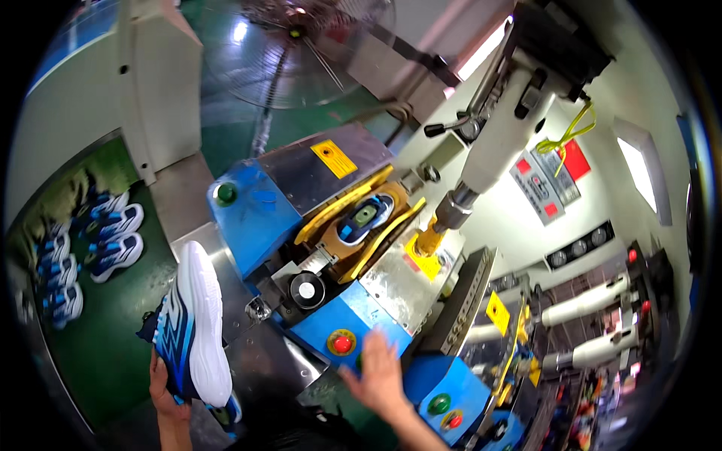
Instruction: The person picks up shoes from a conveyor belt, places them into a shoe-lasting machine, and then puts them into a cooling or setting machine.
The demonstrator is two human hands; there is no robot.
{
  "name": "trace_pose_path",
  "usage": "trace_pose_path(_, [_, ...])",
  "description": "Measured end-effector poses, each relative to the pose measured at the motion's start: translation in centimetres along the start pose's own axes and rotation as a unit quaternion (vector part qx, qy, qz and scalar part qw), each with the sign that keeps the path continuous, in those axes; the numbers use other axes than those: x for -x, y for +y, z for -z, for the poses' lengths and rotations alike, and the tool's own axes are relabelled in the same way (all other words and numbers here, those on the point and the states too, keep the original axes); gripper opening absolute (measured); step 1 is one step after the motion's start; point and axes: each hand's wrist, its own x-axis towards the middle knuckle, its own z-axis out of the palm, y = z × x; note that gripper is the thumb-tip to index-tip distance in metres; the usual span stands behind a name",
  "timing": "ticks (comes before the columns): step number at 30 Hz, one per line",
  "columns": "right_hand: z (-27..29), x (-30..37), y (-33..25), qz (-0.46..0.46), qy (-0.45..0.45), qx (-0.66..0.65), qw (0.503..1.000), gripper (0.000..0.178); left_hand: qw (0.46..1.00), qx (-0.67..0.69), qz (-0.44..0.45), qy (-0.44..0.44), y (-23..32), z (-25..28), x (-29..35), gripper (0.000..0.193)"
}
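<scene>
My left hand is closed round a blue and white sneaker, held on its side with the white sole facing right. Below it, part of another dark and blue shoe shows; how it is held is hidden. My right hand, slightly blurred, has its fingers stretched out over a blue control panel, beside a red button. Whether it touches the panel I cannot tell. In the press machine, another sneaker sits opening-up between yellow side pads.
Several matching sneakers stand on a green surface at the left. A large fan is at the back. The press's white arm hangs over the right side. More machines with blue panels line the right.
</scene>
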Motion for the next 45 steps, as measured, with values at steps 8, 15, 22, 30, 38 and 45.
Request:
trace_pose_path(8, [1.0,4.8,-4.1,-0.039,-0.076,-0.501,0.861,0.09,0.988,-0.135,-0.065,-0.018,-1.1,-1.7,10.2,0.051])
trace_pose_path(15, [-2.4,12.6,-8.1,-0.125,-0.351,-0.896,0.241,0.057,0.988,-0.138,0.065,-0.033,-4.9,-6.3,22.9,0.084])
trace_pose_path(22, [-3.3,19.7,-15.5,-0.3,-0.414,-0.79,0.339,0.053,0.935,-0.274,-0.1,-0.2,-1.2,1.3,20.0,0.049])
trace_pose_path(30, [-18.6,14.7,-24.8,-0.173,-0.133,-0.301,0.928,0.103,0.981,-0.178,0.022,0.078,5.4,14.0,16.0,0.036])
trace_pose_path(38, [-22.2,9.2,-26.0,-0.278,-0.208,-0.31,0.885,0.062,0.944,-0.327,-0.028,0.018,10.2,18.8,12.3,0.037])
trace_pose_path(45, [-7.3,28.1,-26.1,-0.328,0.004,-0.633,0.701,0.06,0.866,-0.45,-0.049,-0.211,6.6,17.0,11.8,0.031])
